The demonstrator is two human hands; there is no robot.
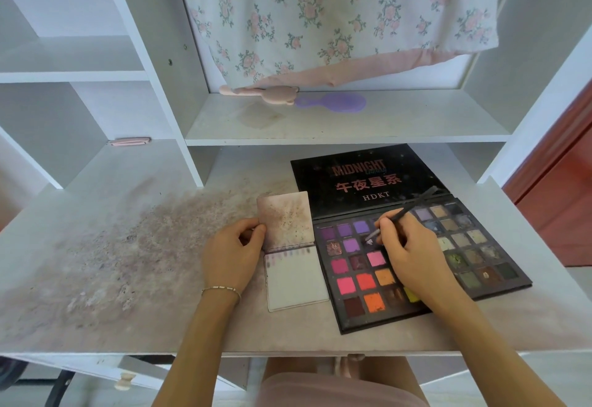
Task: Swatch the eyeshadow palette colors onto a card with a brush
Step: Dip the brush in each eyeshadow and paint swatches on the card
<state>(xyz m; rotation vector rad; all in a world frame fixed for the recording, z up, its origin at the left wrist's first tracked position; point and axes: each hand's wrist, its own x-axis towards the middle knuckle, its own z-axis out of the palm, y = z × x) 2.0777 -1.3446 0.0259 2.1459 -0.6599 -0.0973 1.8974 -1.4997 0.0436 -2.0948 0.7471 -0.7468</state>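
An open black eyeshadow palette (474, 265) lies on the desk at the right, its lid flat behind it, with several rows of purple, pink, orange and brown pans. My right hand (408, 254) grips a thin dark brush (413, 203) like a pen, and the bristle tip touches a dark pan in the second row. Left of the palette lies a small white card booklet (296, 278), its stained cover folded up. A row of faint swatches runs along the card's top edge. My left hand (234, 254) pinches the cover's left edge.
The desk top (128, 262) is stained with pinkish powder at the left. On the shelf behind lie a pink bear-shaped brush (266, 94) and a purple hairbrush (333, 102). A floral cloth (336, 15) hangs above. A red door (563, 188) stands at the right.
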